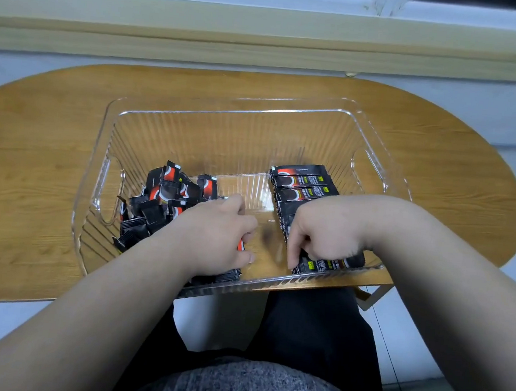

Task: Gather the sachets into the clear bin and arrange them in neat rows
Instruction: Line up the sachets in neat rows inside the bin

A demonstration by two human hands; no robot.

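Inside clear bin (381,135), right hand (326,231) fingers (291,256) curled on sachet (322,265).

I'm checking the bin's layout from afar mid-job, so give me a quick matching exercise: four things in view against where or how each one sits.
Things:
1. loose sachet pile
2. neat sachet row
3. left hand
4. right hand

Places or states:
A. lined up flat along the bin's right side
B. jumbled in the bin's left part
C. pressing on the near end of the row, by the clear bin's front wall
D. closed on sachets beside the jumble

Pairs: 1-B, 2-A, 3-D, 4-C
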